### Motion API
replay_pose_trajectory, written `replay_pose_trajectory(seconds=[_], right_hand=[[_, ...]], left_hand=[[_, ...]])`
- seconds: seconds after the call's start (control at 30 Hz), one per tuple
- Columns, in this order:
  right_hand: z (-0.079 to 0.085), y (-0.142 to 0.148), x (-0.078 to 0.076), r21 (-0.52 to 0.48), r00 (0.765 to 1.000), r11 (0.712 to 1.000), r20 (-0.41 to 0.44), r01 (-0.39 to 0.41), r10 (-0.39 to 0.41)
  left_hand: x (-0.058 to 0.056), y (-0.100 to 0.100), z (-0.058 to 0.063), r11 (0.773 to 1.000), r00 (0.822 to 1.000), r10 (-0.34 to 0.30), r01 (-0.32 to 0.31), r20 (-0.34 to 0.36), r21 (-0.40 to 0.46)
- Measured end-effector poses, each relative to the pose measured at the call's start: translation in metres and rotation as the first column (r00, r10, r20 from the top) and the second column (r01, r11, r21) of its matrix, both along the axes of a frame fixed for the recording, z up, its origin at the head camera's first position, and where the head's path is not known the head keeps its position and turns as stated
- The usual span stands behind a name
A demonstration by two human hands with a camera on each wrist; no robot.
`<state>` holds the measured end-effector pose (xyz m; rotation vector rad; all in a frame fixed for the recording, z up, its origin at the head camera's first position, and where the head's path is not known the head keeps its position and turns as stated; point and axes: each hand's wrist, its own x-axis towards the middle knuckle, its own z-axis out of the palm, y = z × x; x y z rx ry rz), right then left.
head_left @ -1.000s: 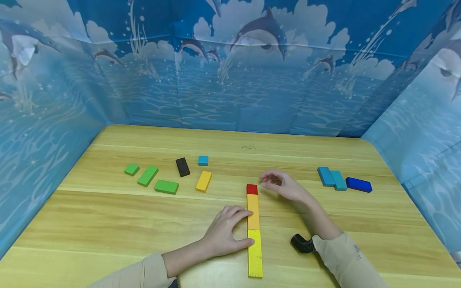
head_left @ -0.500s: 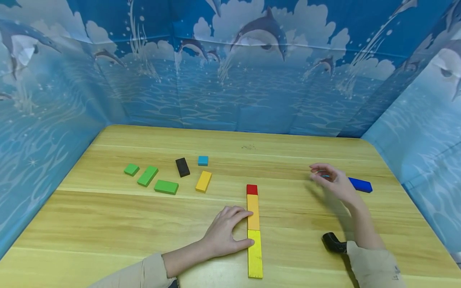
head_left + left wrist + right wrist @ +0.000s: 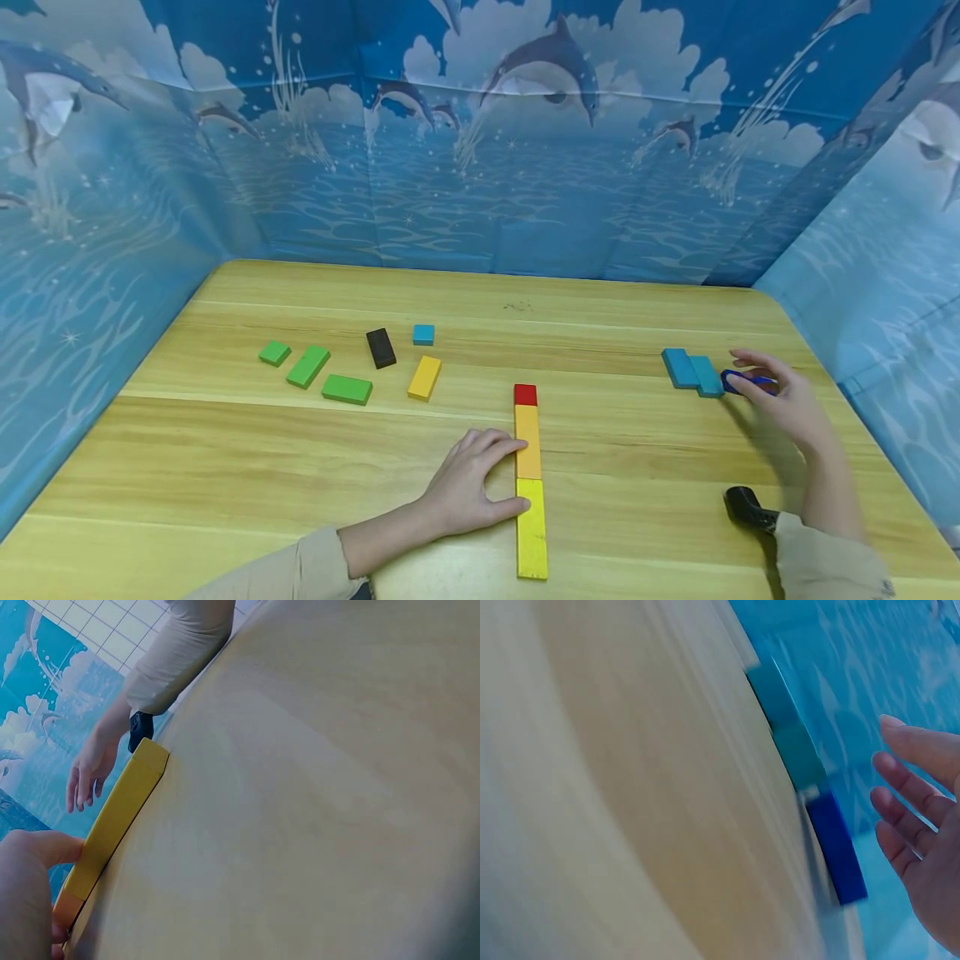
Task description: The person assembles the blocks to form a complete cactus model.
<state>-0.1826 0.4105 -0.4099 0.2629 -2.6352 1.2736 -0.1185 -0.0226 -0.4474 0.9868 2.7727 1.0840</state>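
Note:
A red block [image 3: 525, 394], an orange block [image 3: 528, 458] and a yellow block [image 3: 532, 542] lie end to end in a straight row on the table. My left hand [image 3: 468, 483] rests at the row's left side, its thumb on the yellow block and its index finger on the orange one. Over at the right, my right hand [image 3: 783, 400] hovers above a dark blue block [image 3: 731, 382], partly covering it in the head view. In the right wrist view its fingers are spread and stand apart from the dark blue block [image 3: 837, 851].
Two light blue blocks [image 3: 678, 368] lie left of the dark blue one. Across the table's left half are several green blocks [image 3: 347, 389], a black block [image 3: 381, 348], a small blue block [image 3: 423, 335] and an amber block [image 3: 424, 377]. A dolphin-print curtain [image 3: 450, 208] surrounds the wooden table.
My right hand has moved rightward from beside the red block, past the light blue blocks, to the dark blue block. My left hand and the row of blocks have stayed still.

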Motion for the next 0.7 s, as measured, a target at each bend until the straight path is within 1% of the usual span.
replay_pose_trajectory(seconds=[0.17,0.33,0.53,0.7], right_hand=[[-0.006,0.023,0.007,0.043,0.999,0.999,0.013,0.031,-0.032],[-0.011,0.04,0.012,0.091,1.0,0.996,0.021,0.019,-0.021],[-0.016,0.051,0.013,0.141,0.994,0.99,0.103,0.029,-0.044],[-0.021,0.055,0.013,0.168,0.993,0.985,0.109,0.034,-0.052]], left_hand=[[0.0,0.0,0.0,1.0,1.0,-0.003,0.003,-0.004,0.001],[0.0,0.001,-0.001,1.0,1.0,-0.005,0.005,-0.014,-0.003],[-0.001,0.0,-0.001,1.0,1.0,-0.004,0.004,-0.013,0.001],[-0.001,0.0,-0.002,1.0,1.0,-0.005,0.005,-0.022,-0.001]])
